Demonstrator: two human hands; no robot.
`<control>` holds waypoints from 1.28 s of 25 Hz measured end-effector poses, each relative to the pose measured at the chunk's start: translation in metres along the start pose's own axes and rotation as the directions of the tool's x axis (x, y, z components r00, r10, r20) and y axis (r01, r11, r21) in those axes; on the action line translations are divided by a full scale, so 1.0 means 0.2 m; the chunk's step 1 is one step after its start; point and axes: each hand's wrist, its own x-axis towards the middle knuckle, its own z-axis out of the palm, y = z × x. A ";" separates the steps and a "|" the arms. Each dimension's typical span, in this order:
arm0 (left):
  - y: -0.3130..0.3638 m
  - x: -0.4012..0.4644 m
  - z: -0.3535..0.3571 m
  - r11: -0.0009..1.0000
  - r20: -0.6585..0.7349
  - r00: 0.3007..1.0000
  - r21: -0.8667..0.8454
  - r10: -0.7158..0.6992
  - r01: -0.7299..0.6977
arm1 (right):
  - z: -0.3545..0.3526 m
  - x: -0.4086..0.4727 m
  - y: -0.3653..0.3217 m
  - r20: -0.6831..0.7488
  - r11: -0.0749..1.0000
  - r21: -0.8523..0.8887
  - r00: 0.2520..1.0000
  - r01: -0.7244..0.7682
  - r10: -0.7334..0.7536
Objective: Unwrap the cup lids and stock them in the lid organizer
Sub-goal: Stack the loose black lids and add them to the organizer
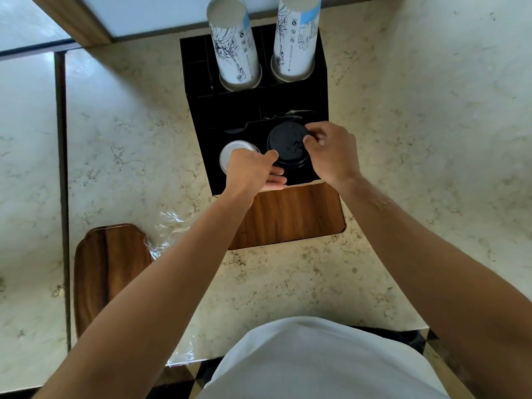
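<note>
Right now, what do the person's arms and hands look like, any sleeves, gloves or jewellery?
Both forearms are bare right up to the bottom edge of the picture; no sleeve shows. The left hand and right hand wear no gloves, and no watch, ring or bracelet is visible. A white garment covers the torso below.

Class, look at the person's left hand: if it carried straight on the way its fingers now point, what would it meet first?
The left hand points up and right, and its fingertips already seem to touch the stack of black lids, so it would press into that first. Past the stack is the right hand, though depth is hard to judge from above.
</note>
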 end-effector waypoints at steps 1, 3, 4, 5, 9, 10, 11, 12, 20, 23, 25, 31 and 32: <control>0.01 0.00 0.00 1.000 0.015 1.000 0.000 -0.021 0.021 | 0.00 0.00 0.00 0.003 1.000 -0.016 1.000 0.000 0.000; 0.01 0.01 0.00 0.997 0.063 0.997 0.063 -0.038 0.034 | 0.01 0.01 0.01 0.015 0.999 -0.046 1.000 -0.004 0.004; 0.00 0.02 0.00 0.995 0.070 0.997 0.097 -0.028 0.021 | 0.02 0.01 0.02 0.023 0.998 -0.056 1.000 -0.006 0.007; -0.01 0.03 0.00 0.994 0.050 0.999 0.106 -0.011 0.005 | 0.02 0.01 0.02 0.028 0.998 -0.064 1.000 -0.006 0.008; -0.02 0.02 0.01 0.997 -0.028 1.000 0.077 0.007 -0.005 | 0.03 0.01 0.02 0.032 0.997 -0.071 0.999 -0.013 0.015; -0.02 0.02 0.02 0.997 -0.033 0.999 0.079 0.004 -0.002 | 0.03 0.01 0.01 0.029 0.998 -0.066 0.999 -0.019 0.021; -0.01 0.02 0.02 0.997 -0.036 0.999 0.080 0.005 -0.002 | 0.03 0.01 0.02 0.026 0.998 -0.062 0.999 -0.024 0.025; -0.01 0.02 0.02 0.997 -0.038 0.999 0.081 0.006 -0.002 | 0.04 0.01 0.02 0.023 0.998 -0.059 0.999 -0.026 0.028; -0.02 -0.01 0.01 0.993 -0.048 0.998 0.113 0.043 -0.037 | 0.03 -0.02 0.04 0.036 0.998 0.033 0.998 -0.045 0.043; -0.03 -0.04 0.00 0.993 -0.066 0.996 0.104 0.061 -0.054 | 0.02 -0.05 0.04 0.051 0.996 0.055 0.997 -0.067 0.064; -0.03 -0.06 0.00 0.992 -0.070 0.994 0.104 0.078 -0.071 | 0.01 -0.07 0.03 0.057 0.995 0.073 0.997 -0.062 0.058; -0.09 -0.12 -0.11 0.983 -0.034 0.989 0.115 0.145 -0.141 | -0.01 -0.18 0.01 0.004 0.997 0.069 1.000 -0.030 0.030; -0.11 -0.14 -0.14 0.982 -0.039 0.986 0.108 0.160 -0.155 | -0.01 -0.21 0.01 -0.013 0.999 0.047 1.000 -0.026 0.026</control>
